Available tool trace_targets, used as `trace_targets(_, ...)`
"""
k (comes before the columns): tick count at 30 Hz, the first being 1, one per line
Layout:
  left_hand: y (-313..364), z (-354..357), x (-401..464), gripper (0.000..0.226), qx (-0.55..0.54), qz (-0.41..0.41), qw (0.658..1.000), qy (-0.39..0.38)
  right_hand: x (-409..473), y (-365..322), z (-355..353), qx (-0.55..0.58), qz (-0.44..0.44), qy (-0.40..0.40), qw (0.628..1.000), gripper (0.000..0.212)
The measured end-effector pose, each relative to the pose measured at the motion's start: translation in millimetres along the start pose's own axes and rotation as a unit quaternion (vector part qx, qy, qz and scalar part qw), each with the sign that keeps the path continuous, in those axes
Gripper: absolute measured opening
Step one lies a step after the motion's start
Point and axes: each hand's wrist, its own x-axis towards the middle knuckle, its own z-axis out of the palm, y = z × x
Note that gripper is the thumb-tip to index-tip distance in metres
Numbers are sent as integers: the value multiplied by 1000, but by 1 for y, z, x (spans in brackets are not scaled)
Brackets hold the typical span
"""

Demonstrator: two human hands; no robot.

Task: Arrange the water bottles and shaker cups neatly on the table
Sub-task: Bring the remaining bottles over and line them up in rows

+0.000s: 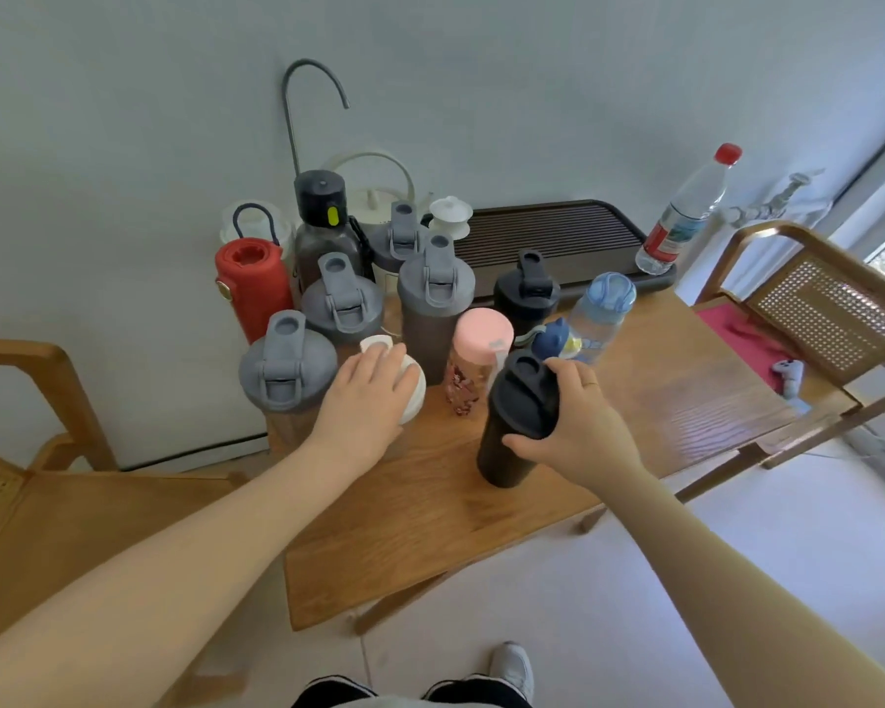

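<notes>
Far left: wooden armchair [47, 380] beside the low wooden desk [430, 528].

Back-left cluster on the desk: red cylindrical bottle [249, 286] upright by the wall; dark smoky bottle with black cap and yellow-green button [323, 222] behind it; three grey-lidded shaker cups in front, the nearest [284, 362] at the desk's left edge, a second [341, 298] behind it, a third, taller with a brownish body [435, 293], further right.

Left arm bare, extended forward from the lower left. Left hand [366, 401] palm down, fingers together and draped over the top of a white-lidded shaker cup [410, 385], just right of the nearest grey one. Grip rests on the lid; whether the fingers close around it cannot be told.

Centre: pink-capped bottle with patterned body [476, 360], upright, between the two hands.

Right arm bare, reaching in from the lower right, wrist bent inward. Right hand [578, 416] wraps the upper body of a black shaker cup with black flip lid [517, 416]: thumb on the near side, fingers curled around the far side by the lid. Grip closed on this cup, which tilts slightly near the desk's front-centre.

Behind: second black shaker cup [524, 293], small dark-blue topped bottle [553, 337], clear bottle with light-blue lid [601, 311].

Back right: dark slatted tray [558, 237]; clear plastic water bottle with red cap [685, 212] on its right end.

Far right: cane-backed wooden chair [813, 309].
</notes>
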Motion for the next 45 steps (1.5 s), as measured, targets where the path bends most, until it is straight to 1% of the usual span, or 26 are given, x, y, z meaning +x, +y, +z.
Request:
trace_targets(2,5,1,5,73,-1,-27,1000,-7,2,-3,5,6,-36,1,999,86)
trace_targets(4,11,1,6,74,-28,-40,999,-6,4,-7,12,16,-63,-8,998,86)
trace_targets(6,19,-1,5,75,-97,-39,994,20,7,-9,15,19,-90,-21,995,87)
trace_targets(8,28,-9,4,69,-189,-32,979,63,12,-4,9,0,-124,-47,991,89)
trace_targets(10,39,-23,6,66,-232,-19,968,94,23,10,-7,22,-148,-43,988,79)
trace_targets(12,49,-33,12,67,-240,-12,966,97,42,29,-26,76,-147,18,986,60)
trace_targets(14,58,-37,23,70,-230,-6,970,77,68,53,-39,75,-125,81,986,48)
trace_targets(15,62,-36,29,73,-215,0,974,65,80,62,-42,65,-118,83,987,44)
trace_targets(16,69,-34,33,76,-188,6,980,60,91,69,-41,49,-124,59,989,42)
trace_targets(17,76,-31,37,78,-156,9,986,57,100,73,-37,20,-148,16,989,45)
trace_targets(19,91,-26,40,81,-106,-1,992,62,111,74,-23,-81,-200,-79,973,57)
trace_targets(20,97,-25,41,79,-96,-12,993,70,114,74,-16,-136,-213,-108,962,63)
trace_targets(22,105,-25,43,74,-87,-31,991,92,120,72,-5,-208,-215,-131,945,67)
trace_targets(24,108,-25,41,74,-75,-36,992,93,125,74,-3,-236,-222,-129,937,62)
trace_targets(27,105,-25,36,71,-74,-25,995,63,130,86,-6,-258,-242,-126,927,52)
trace_targets(30,98,-28,31,71,-47,-19,997,50,126,97,-11,-309,-222,-111,918,51)
trace_targets(32,92,-28,29,73,-48,-17,998,38,120,98,-12,-347,-216,-81,909,50)
trace_targets(33,89,-27,29,74,-60,-12,998,28,117,95,-14,-342,-223,-62,911,50)
trace_targets(34,86,-27,28,74,-73,-3,997,17,114,89,-15,-308,-237,-46,920,51)
trace_targets(35,82,-27,28,74,-83,8,996,8,111,78,-17,-243,-253,-39,936,55)
trace_targets(36,78,-27,28,73,-92,19,996,1,110,64,-17,-153,-261,-46,952,59)
trace_targets(38,71,-28,29,71,-107,40,993,-13,112,32,-12,11,-246,-104,964,64)
trace_targets(39,68,-29,29,71,-113,49,992,-16,115,18,-8,40,-237,-137,961,66)
trace_targets(40,65,-30,29,71,-112,58,992,-15,118,8,-2,38,-234,-161,958,66)
trace_targets(42,60,-30,29,74,-86,83,993,0,125,-3,5,14,-236,-183,954,68)
trace_targets(45,55,-29,34,76,-60,105,993,17,129,3,4,-30,-234,-174,956,72)
